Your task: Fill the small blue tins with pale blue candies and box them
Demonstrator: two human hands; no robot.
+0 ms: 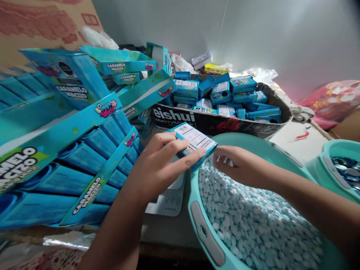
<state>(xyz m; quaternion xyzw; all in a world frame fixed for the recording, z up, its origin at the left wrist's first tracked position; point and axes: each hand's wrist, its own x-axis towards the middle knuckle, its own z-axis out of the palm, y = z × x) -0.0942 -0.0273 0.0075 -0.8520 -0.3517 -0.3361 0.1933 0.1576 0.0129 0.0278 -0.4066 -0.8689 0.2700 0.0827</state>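
My left hand grips a small blue candy box with a white label, held above the rim of a teal basin. The basin is full of pale blue-white candy tablets. Over the tablets, my right hand has its fingers curled close to the box's lower end; whether it pinches tablets is hidden. Both forearms reach in from the bottom right.
Blue "Caramelo Macizo" display cartons are stacked at left. A black cardboard tray holds several small blue boxes behind the basin. A second teal basin with blue items sits at right. A white scale lies under my left hand.
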